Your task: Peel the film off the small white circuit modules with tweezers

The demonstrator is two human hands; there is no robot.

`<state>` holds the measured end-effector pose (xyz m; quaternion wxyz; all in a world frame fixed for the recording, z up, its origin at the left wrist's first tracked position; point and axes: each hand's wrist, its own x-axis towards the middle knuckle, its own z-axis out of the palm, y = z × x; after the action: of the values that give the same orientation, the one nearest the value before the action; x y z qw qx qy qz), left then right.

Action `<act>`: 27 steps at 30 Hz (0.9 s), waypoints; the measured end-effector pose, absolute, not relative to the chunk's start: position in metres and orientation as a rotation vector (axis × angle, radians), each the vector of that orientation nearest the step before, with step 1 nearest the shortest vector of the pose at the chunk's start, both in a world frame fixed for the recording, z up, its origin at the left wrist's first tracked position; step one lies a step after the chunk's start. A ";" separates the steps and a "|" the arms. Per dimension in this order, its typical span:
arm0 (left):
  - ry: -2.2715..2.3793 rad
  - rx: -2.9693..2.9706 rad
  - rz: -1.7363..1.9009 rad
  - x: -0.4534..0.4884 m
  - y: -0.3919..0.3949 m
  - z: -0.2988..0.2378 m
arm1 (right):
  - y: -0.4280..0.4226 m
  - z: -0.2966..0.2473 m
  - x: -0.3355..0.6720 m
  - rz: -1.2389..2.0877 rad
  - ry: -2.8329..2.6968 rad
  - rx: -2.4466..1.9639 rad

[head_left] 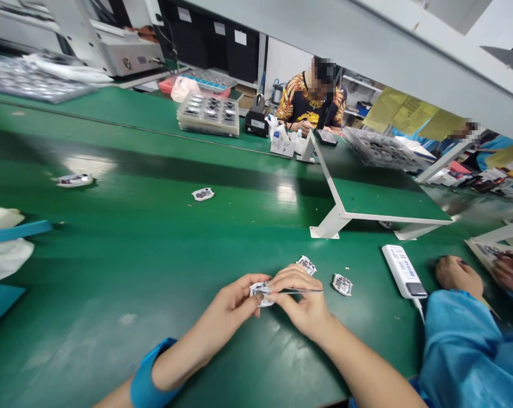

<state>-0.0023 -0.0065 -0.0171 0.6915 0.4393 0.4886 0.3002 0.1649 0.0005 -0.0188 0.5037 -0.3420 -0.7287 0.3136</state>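
Left hand (228, 303) pinching white module (259, 294), right hand (302, 300) pinching tweezers (302, 291), blue lettering (404, 267) on white device (394, 258) unreadable

Green workbench (90, 317), small electronic modules (342, 285), white corded device (404, 272)

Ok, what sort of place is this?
Probably an electronics assembly line: a long green workbench, small electronic modules worked on by hand with tweezers, and stacked trays of components.
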 end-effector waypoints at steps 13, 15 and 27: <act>1.162 0.955 0.690 -0.005 -0.007 -0.017 | -0.001 -0.018 0.170 1.077 -1.492 -1.055; 1.157 0.949 0.695 -0.006 -0.007 -0.017 | -0.001 -0.019 0.169 1.117 -1.462 -1.072; 1.142 0.912 0.678 -0.003 -0.007 -0.016 | -0.001 -0.016 0.169 1.112 -1.449 -1.119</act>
<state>-0.0030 -0.0068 -0.0157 0.6926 0.4084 0.5113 0.3034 0.1691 -0.0006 -0.0160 0.4792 -0.4586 -0.5937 0.4556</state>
